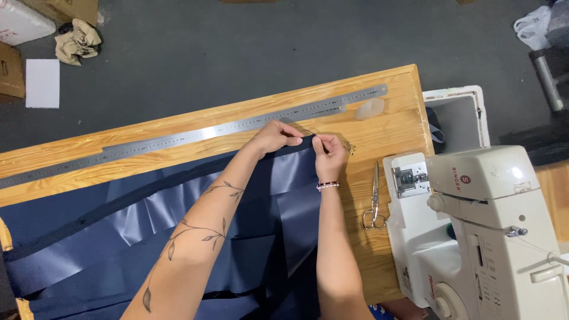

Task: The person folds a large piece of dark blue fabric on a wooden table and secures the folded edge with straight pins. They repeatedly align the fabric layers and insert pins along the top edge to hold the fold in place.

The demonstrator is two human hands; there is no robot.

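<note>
At twelve o'clock from your body, near the far edge of the wooden table (391, 127), both of your hands meet on the top edge of the navy fabric (178, 237). Your left hand (274, 136) has its fingers closed together, pinching that edge at the corner, and your right hand (329, 155) is pinched shut just beside it at three o'clock, on the same edge; a thin pin or thread may be between its fingertips, but it is too small to tell. The cloth runs away from the grip toward eight o'clock, its long axis lying left to right along the table, roughly parallel to the long steel ruler (237, 126) just beyond your knuckles. Neither hand is nearer; both are on it. Scissors (374, 204) lie at four o'clock from your right hand, blades pointing away from you, and the white sewing machine (486, 231) stands further out at four o'clock, bearing a small red round badge. On the dark floor at ten o'clock sit brown cardboard boxes (10, 71), a white paper sheet (42, 83) and crumpled tan paper (77, 40).
</note>
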